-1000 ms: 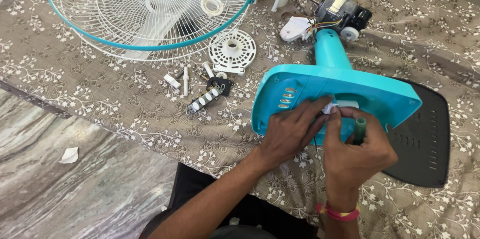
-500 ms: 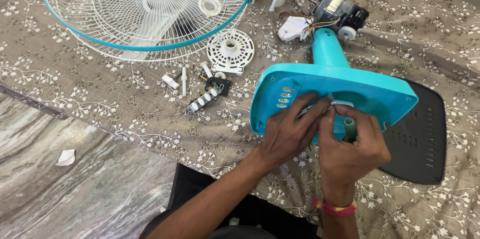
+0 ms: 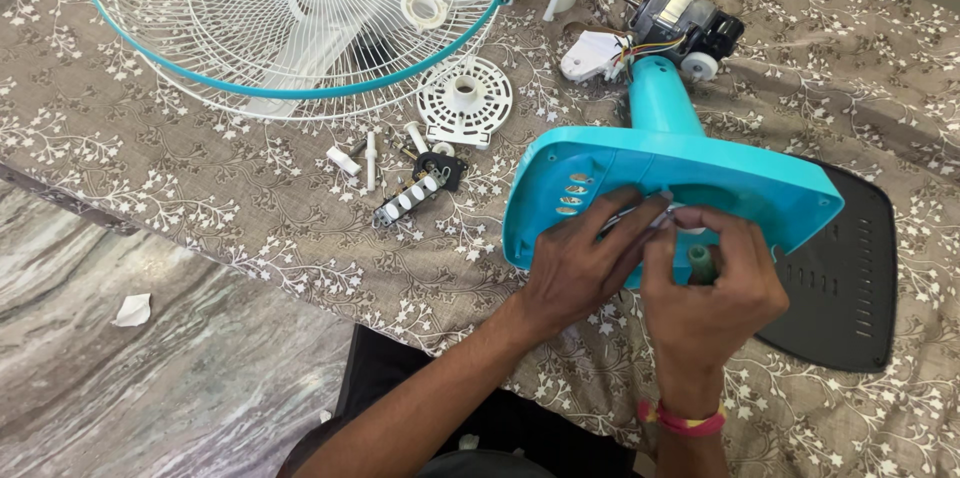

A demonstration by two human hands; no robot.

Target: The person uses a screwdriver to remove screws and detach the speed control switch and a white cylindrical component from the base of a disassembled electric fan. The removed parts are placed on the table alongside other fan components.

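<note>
Near: grey marbled floor [image 3: 150, 338], floral cloth [image 3: 250, 208] | left hand [image 3: 580, 263] pressing one teal fan base [image 3: 690, 173]; right hand [image 3: 712, 303] clutching one green-handled tool [image 3: 702, 263] | one black plate [image 3: 850, 268] | far: one wire guard [image 3: 290, 18], one motor [image 3: 680, 18]

head camera — looking down, close
</note>
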